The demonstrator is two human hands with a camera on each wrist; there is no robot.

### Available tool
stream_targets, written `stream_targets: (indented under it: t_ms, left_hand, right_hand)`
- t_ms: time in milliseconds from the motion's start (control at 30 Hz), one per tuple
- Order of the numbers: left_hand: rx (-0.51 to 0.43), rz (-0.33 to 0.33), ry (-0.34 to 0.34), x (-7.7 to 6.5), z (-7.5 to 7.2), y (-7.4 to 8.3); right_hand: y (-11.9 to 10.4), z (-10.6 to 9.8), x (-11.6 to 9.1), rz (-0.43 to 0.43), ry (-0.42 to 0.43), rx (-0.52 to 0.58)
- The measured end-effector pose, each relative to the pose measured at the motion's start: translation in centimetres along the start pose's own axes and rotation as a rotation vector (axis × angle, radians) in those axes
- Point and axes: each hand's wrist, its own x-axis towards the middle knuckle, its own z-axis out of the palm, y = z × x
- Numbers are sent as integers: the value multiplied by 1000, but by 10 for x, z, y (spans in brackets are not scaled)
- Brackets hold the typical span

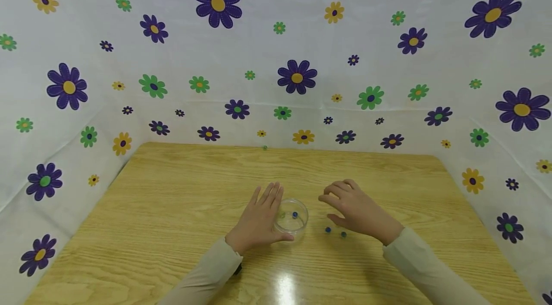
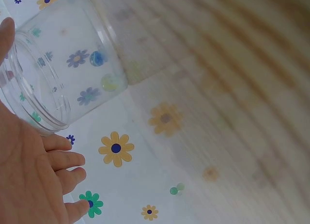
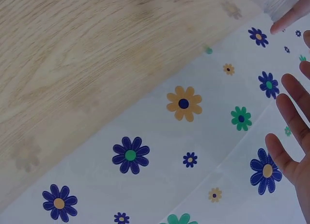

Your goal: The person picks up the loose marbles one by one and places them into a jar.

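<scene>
A clear round jar (image 1: 292,228) stands on the table, with a blue marble (image 1: 295,215) and a yellow-green marble (image 2: 110,82) at its bottom. My left hand (image 1: 258,221) rests against the jar's left side, fingers straight and thumb along the near side. To the right of the jar, my right hand (image 1: 355,207) hovers over the table with loosely bent fingers and nothing between them. Below its thumb lie a dark blue marble (image 1: 328,230) and a dark green marble (image 1: 343,234), apart from the hand.
A small green marble (image 1: 265,147) lies at the table's far edge. The wood-grain table (image 1: 181,190) is bordered at the back and both sides by a white flower-print cloth (image 1: 258,51). Something small and black (image 1: 237,269) shows beside the left sleeve.
</scene>
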Motion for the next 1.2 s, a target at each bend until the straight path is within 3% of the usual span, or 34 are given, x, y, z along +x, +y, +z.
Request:
stream_targets:
  t_ms: [700, 1200]
  left_hand:
    - [3, 1, -26, 4, -10, 0]
    - [29, 9, -7, 3, -5, 0]
  right_hand:
    - [20, -1, -20, 19, -45, 18]
    - [11, 11, -43, 12, -82, 10]
